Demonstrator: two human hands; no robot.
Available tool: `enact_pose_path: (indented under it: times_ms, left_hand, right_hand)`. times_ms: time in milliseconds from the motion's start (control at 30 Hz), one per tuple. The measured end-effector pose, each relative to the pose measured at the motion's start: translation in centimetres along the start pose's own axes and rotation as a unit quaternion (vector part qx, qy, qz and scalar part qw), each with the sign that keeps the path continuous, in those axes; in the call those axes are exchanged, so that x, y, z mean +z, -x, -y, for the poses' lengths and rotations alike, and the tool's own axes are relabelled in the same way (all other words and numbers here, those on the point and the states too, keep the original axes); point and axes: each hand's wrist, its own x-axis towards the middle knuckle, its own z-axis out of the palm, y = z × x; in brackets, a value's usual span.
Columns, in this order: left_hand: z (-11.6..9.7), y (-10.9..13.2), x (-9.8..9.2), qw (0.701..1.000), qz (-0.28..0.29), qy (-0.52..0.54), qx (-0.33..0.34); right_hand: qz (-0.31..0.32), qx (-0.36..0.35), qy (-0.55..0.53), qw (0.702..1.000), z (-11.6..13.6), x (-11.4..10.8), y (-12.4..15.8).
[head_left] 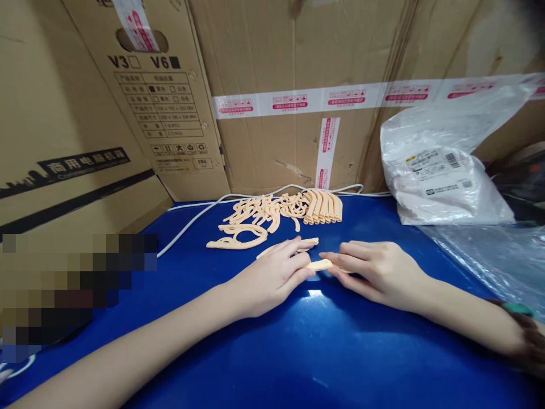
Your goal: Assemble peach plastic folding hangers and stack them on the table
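Both my hands meet above the blue table. My left hand [276,272] is closed, its thumb and fingers pinching one end of a cream plastic piece [319,265] that looks like a hanger arm. My right hand [374,267] pinches the same piece from the other side, with a bit of cream plastic showing under its fingers. Whether these are one part or two joined parts is hidden by the fingers. Another curved cream piece [313,242] lies just beyond my left hand, partly covered by it.
Behind my hands lie a loose pile of cream pieces [249,210], larger curved parts [238,244] and a neat row of arms [326,205]. A white cable [204,210] runs along the back. Cardboard boxes [264,147] wall the far side; a plastic bag [447,182] stands right.
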Motion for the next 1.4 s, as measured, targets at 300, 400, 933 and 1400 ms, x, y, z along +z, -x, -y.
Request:
enact_pose_path:
  times_ms: [300,400,933,1400]
  left_hand:
    - [-0.3,0.0,-0.4,0.998,0.024,0.045,0.032]
    - [-0.3,0.1,-1.0,0.998,0.036,0.054,0.025]
    - [1.5,0.2,-1.8,0.998,0.042,0.027,0.036]
    - [1.4,0.0,-1.0,0.999,0.021,-0.034,0.020]
  right_hand:
    - [0.038,-0.023,-0.066,0.997,-0.6,0.0,-0.1]
    - [0.048,-0.040,-0.089,0.994,-0.2,-0.2,-0.2]
    - [0.133,-0.025,-0.128,0.982,0.9,-1.0,-0.8]
    - [0.092,-0.037,-0.066,0.993,0.4,-1.0,-0.8]
